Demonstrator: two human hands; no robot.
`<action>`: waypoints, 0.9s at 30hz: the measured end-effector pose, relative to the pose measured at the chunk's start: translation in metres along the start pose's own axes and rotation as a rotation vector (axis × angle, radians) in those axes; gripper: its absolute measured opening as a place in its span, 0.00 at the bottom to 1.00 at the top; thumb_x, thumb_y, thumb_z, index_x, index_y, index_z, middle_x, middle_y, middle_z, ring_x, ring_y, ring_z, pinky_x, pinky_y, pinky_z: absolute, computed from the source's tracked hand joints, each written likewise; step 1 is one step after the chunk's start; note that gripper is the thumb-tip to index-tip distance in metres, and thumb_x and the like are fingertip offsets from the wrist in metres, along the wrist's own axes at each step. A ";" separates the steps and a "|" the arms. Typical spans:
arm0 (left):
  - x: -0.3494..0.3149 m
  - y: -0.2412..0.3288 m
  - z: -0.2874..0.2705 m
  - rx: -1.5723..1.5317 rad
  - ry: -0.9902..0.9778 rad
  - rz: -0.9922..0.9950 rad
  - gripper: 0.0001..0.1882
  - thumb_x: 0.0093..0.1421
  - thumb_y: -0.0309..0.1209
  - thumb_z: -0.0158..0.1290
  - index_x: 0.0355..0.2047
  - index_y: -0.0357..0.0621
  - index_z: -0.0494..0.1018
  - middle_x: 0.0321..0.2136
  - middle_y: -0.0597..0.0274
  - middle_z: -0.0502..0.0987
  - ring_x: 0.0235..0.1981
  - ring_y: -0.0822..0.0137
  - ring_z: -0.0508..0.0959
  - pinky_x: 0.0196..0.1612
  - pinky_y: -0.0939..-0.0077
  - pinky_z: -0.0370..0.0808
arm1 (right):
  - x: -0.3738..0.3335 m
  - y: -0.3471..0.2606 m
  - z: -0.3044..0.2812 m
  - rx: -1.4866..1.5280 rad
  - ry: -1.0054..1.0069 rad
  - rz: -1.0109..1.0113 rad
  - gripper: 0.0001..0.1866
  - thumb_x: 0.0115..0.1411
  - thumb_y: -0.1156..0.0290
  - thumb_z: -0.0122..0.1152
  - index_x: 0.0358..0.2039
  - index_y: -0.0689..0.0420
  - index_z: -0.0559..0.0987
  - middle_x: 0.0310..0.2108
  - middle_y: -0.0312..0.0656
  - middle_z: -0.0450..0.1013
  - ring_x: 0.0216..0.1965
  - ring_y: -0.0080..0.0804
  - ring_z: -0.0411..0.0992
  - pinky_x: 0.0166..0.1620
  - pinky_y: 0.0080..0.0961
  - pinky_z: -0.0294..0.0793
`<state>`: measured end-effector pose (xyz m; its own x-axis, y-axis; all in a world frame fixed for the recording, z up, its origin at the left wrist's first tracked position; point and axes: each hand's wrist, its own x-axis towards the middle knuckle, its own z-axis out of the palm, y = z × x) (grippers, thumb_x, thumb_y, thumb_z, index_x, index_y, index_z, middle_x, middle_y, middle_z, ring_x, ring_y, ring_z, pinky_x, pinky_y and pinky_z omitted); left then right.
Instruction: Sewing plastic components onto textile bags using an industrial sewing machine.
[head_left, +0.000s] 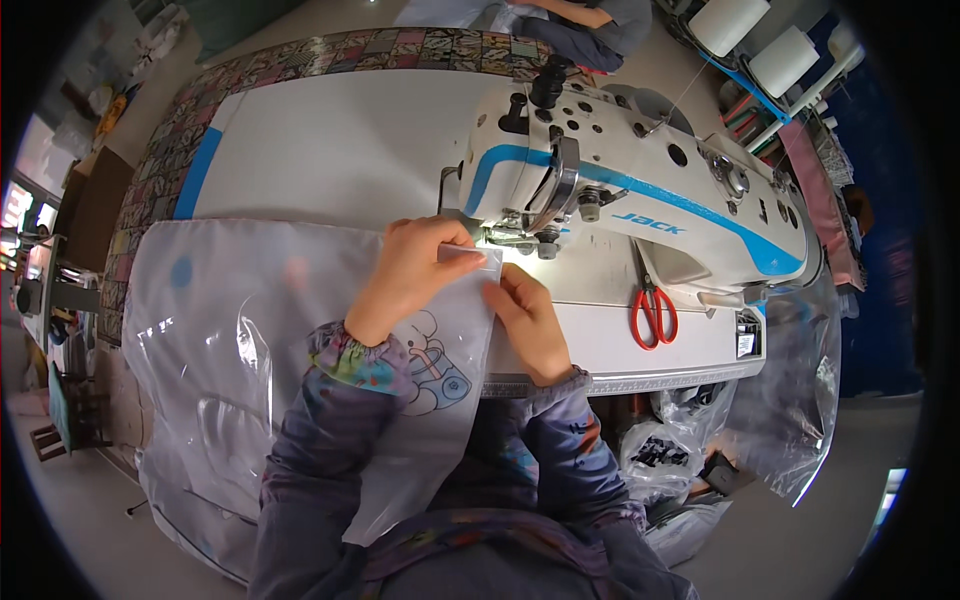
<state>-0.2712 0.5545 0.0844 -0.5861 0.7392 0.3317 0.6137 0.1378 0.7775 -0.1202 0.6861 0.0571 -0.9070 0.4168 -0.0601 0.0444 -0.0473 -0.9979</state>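
A translucent plastic sheet point(210, 300) with a printed cartoon figure and blue pocket shape spreads over the left of the sewing table and hangs off its front. My left hand point(408, 270) pinches its upper right corner just in front of the needle area of a white and blue sewing machine point(640, 190). On the sheet's right edge, slightly lower, my right hand point(530, 320) grips it between thumb and fingers. The lit needle area lies just beyond my fingertips; whether the sheet reaches under the presser foot is hidden.
Red-handled scissors point(655, 315) lie on the machine bed, right of my right hand. White thread cones point(780, 62) stand on a rack at the far right. Clear plastic point(790, 390) hangs off the table's right end. Another person point(590, 25) sits beyond the table.
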 end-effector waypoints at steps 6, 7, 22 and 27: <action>0.003 -0.010 0.016 0.119 0.058 -0.076 0.10 0.58 0.39 0.66 0.29 0.47 0.80 0.29 0.68 0.83 0.33 0.62 0.82 0.49 0.62 0.67 | 0.001 -0.004 0.006 -0.427 0.305 -0.012 0.13 0.67 0.71 0.65 0.50 0.61 0.79 0.34 0.40 0.77 0.35 0.28 0.76 0.42 0.24 0.75; 0.005 -0.012 0.019 0.146 0.056 -0.087 0.10 0.57 0.39 0.65 0.29 0.48 0.80 0.30 0.68 0.83 0.34 0.62 0.82 0.50 0.61 0.66 | 0.001 -0.003 0.009 -0.665 0.322 -0.137 0.14 0.66 0.70 0.66 0.51 0.59 0.80 0.35 0.41 0.76 0.36 0.32 0.75 0.42 0.27 0.75; 0.018 -0.021 0.034 0.287 0.052 -0.247 0.06 0.53 0.38 0.64 0.28 0.52 0.83 0.26 0.67 0.84 0.34 0.61 0.83 0.52 0.60 0.65 | 0.011 -0.009 0.001 -1.232 0.175 -0.405 0.24 0.60 0.60 0.68 0.56 0.51 0.81 0.42 0.41 0.72 0.47 0.42 0.72 0.52 0.41 0.64; 0.024 -0.023 0.036 0.287 0.025 -0.323 0.07 0.51 0.36 0.62 0.29 0.51 0.85 0.26 0.63 0.84 0.34 0.59 0.83 0.51 0.60 0.66 | 0.015 -0.011 0.003 -1.210 0.187 -0.447 0.24 0.59 0.59 0.69 0.54 0.53 0.81 0.39 0.43 0.75 0.43 0.44 0.75 0.51 0.41 0.65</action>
<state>-0.2804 0.5931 0.0557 -0.7829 0.6121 0.1113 0.5166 0.5399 0.6645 -0.1357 0.6904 0.0672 -0.8738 0.3076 0.3766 0.1914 0.9296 -0.3150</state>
